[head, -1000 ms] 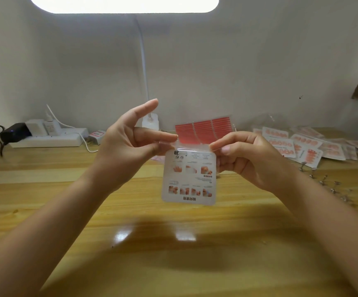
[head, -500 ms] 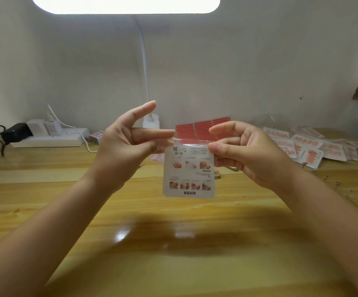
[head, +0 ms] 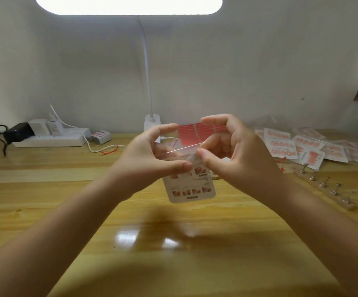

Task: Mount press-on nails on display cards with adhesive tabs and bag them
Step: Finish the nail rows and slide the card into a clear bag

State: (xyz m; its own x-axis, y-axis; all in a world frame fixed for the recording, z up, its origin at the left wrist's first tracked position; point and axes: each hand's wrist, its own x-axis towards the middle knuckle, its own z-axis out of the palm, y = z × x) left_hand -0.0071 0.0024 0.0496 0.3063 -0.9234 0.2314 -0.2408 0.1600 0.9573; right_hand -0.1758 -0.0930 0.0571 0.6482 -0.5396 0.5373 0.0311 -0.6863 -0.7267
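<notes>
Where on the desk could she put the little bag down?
Bare wood lies on the desk straight below the bagged card, and leftward in front of the power strip. The right side is crowded: finished cards and small metal stands.

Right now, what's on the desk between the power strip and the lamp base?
In the head view, a small white plug adapter with a red label and a white cable lie between the power strip and lamp base.

Small home craft workstation: a wooden desk (head: 45,189) is sitting against a plain white wall, a desk lamp (head: 150,82) is shining overhead, a power strip (head: 51,139) is feeding chargers, finished nail cards (head: 291,146) are piling up.
</notes>
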